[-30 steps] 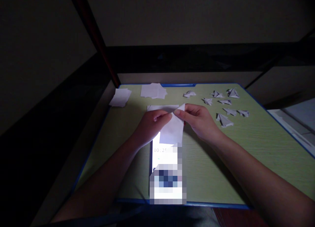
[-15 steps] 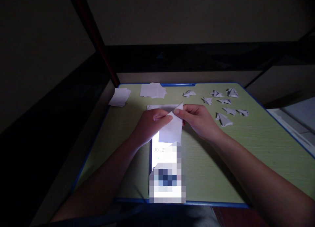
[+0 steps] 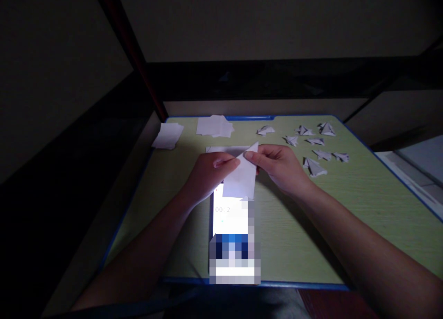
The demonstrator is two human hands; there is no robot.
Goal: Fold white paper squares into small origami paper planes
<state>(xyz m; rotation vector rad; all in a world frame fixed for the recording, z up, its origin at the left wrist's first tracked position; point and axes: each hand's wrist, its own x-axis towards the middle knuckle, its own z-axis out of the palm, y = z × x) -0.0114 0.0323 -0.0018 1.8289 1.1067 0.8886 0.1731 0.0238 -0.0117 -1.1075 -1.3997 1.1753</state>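
Between my two hands is a white sheet of paper with a slanted folded edge at its top and a pointed upper right corner. My left hand pinches the paper from the left, its thumb lying on the slanted edge. From the right, my right hand grips it near the pointed corner, thumb on top and fingers behind. A lit phone lies below the paper, its screen showing timer digits and partly blurred out. Another pale flat edge shows behind my left hand; I cannot tell what it belongs to.
Two stacks of white paper, one at the left edge and one at the back, lie on the green table. Several small folded paper figures, among them a larger one, are spread over the back right. Dark walls surround the table.
Both thumbs have shifted slightly along the slanted edge, and the paper sits a little higher. The hands keep hold of it.
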